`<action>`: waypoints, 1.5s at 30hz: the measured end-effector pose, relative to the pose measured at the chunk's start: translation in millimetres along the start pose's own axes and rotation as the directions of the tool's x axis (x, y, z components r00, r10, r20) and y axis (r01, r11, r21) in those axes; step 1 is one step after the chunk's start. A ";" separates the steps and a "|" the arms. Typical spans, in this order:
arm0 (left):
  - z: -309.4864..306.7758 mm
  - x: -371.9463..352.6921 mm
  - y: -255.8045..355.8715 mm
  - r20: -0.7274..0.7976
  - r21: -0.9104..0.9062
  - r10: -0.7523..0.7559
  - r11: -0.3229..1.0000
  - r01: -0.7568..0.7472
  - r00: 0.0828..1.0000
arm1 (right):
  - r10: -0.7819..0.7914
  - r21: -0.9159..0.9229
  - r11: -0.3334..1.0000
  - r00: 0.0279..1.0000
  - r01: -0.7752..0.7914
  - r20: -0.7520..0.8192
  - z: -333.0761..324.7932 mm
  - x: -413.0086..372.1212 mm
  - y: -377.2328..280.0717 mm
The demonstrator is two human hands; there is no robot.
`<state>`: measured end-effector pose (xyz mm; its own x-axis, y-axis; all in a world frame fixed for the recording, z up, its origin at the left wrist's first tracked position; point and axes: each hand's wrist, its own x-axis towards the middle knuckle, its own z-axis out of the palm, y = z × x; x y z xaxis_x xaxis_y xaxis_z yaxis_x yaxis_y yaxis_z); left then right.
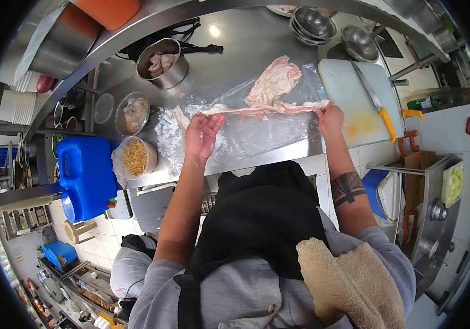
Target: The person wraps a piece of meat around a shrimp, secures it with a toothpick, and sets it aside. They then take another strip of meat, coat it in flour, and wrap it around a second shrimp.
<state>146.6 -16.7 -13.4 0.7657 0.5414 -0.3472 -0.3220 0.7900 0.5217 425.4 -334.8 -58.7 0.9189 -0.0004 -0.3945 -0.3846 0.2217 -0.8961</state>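
Observation:
A long strip of raw bacon-like meat (257,109), pale with pink streaks, stretches sideways between my two hands over the steel table. My left hand (203,134) is turned palm up, its fingers curled at the strip's left part; a short end hangs past them. At the other end, my right hand (331,118) pinches the strip between thumb and fingers. Just behind the strip lies a wider, pale, skin-like piece of raw meat (275,82), overlapping it in this view. Clear plastic sheet (284,134) covers the table beneath, with crumpled film (172,134) near my left hand.
On the right, a white cutting board (333,77) carries a yellow-handled knife (369,90). A pot of meat (172,74), a floury bowl (135,114) and a tub of yellow strips (135,157) stand left. Beyond are a blue jug (84,175) and steel bowls (314,24).

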 end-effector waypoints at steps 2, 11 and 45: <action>-0.1 -1.4 7.7 0.010 -0.011 0.021 1.000 -0.020 1.000 | 0.007 -0.016 1.000 1.000 -0.007 0.010 -5.6 4.2 -0.8; 45.0 -24.8 63.0 0.253 0.285 -0.083 0.958 0.008 0.964 | -0.164 -0.768 0.286 0.819 0.574 0.550 47.1 -80.5 -66.1; -73.3 -61.1 97.2 -0.020 0.627 0.103 0.776 -0.068 0.995 | 0.581 -0.377 0.806 0.495 -0.456 0.646 189.0 -301.6 99.2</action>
<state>27.7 48.2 1.4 0.7175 0.6252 -0.3073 0.0478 0.3959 0.9171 126.7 -128.4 9.8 0.2878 0.7584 -0.5848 -0.7622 -0.1884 -0.6193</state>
